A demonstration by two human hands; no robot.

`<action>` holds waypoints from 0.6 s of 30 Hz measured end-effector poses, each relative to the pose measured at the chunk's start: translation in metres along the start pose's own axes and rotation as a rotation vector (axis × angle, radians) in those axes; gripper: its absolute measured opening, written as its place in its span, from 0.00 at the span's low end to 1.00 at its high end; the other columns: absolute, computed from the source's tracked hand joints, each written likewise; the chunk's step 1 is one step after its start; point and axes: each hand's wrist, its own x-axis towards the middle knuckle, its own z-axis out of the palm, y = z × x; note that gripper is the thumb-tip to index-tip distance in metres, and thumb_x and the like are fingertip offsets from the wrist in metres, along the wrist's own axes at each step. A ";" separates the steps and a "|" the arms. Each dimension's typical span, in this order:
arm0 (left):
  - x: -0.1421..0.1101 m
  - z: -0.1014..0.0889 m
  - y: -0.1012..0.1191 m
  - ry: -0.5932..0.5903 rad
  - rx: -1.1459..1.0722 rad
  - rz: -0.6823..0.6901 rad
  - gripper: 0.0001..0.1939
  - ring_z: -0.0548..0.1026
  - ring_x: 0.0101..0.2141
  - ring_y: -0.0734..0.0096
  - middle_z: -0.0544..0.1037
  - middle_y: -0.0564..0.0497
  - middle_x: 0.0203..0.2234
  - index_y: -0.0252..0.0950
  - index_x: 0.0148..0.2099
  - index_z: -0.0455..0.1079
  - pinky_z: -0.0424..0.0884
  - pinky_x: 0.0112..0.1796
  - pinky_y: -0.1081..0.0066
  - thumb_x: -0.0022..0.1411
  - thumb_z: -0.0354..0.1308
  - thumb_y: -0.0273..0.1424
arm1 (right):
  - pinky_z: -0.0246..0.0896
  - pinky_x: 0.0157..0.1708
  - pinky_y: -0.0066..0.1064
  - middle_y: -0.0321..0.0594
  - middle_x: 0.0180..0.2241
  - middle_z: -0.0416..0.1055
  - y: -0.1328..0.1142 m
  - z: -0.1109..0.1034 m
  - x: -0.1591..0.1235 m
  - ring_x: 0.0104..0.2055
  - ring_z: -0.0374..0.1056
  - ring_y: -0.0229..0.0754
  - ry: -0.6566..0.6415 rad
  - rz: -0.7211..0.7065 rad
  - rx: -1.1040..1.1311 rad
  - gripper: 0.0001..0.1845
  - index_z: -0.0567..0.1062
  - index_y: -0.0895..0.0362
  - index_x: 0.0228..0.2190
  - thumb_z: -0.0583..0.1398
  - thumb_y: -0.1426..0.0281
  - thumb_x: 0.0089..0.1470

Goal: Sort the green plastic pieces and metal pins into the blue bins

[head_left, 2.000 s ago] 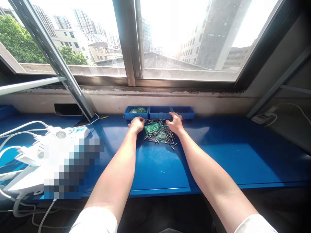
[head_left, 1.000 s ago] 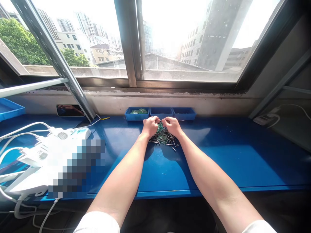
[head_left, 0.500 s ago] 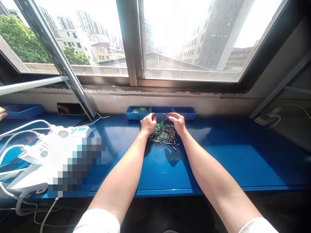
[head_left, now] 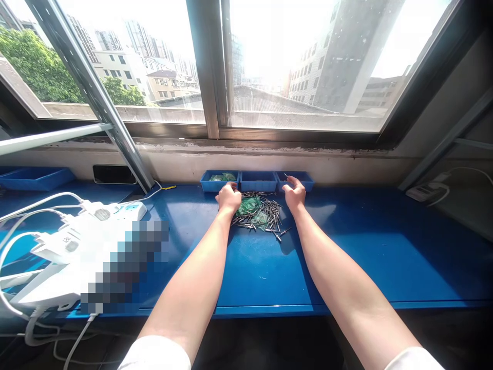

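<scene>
Three blue compartments of a parts tray [head_left: 259,181] line the far edge of the blue workbench [head_left: 358,257] on my feed, and I can't spot a brand or label on them. The white power strip [head_left: 115,210] over on the left has some small print, but it's too tiny to read from here, and a pixelated patch [head_left: 129,262] blocks whatever sits nearer on that side. Loose metal pins [head_left: 265,213] lie in a messy pile mid-bench with small green plastic packets [head_left: 247,206] mixed in, right between the two hands and just near of the tray. Left hand [head_left: 229,198] is loosely curled at the pile's far left corner, close to the left compartment with its own green packets [head_left: 217,178]. Right hand [head_left: 295,194] sits just right of the pile, fingertips [head_left: 289,180] at the right compartment next to a lone pin [head_left: 285,176]. Neither hand is spread wide, but I can't tell if either one is holding anything.
</scene>
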 end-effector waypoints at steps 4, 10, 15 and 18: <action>0.001 0.000 0.000 -0.017 0.023 -0.023 0.15 0.72 0.47 0.57 0.78 0.47 0.42 0.39 0.46 0.69 0.62 0.48 0.59 0.57 0.50 0.29 | 0.54 0.56 0.43 0.43 0.46 0.72 -0.003 -0.001 -0.001 0.55 0.58 0.51 -0.005 0.034 -0.091 0.32 0.71 0.57 0.50 0.57 0.70 0.39; 0.003 -0.003 -0.004 -0.050 0.030 -0.032 0.16 0.72 0.47 0.57 0.78 0.48 0.43 0.40 0.46 0.71 0.63 0.47 0.60 0.54 0.52 0.28 | 0.51 0.57 0.45 0.43 0.59 0.58 -0.001 0.000 -0.003 0.59 0.50 0.55 -0.069 0.003 -0.174 0.38 0.66 0.55 0.55 0.58 0.69 0.38; 0.006 -0.004 -0.010 -0.089 0.052 -0.057 0.14 0.73 0.47 0.58 0.78 0.49 0.42 0.42 0.44 0.73 0.64 0.47 0.62 0.58 0.50 0.33 | 0.54 0.54 0.41 0.45 0.46 0.70 -0.006 0.004 -0.011 0.51 0.60 0.49 0.020 -0.176 -0.240 0.23 0.74 0.60 0.42 0.55 0.71 0.41; 0.005 -0.001 -0.011 -0.122 0.115 -0.012 0.16 0.72 0.47 0.57 0.78 0.49 0.44 0.42 0.46 0.73 0.63 0.48 0.60 0.60 0.48 0.34 | 0.58 0.50 0.36 0.42 0.38 0.73 -0.007 0.008 -0.018 0.45 0.64 0.46 -0.188 -0.244 -0.306 0.15 0.77 0.57 0.34 0.55 0.69 0.44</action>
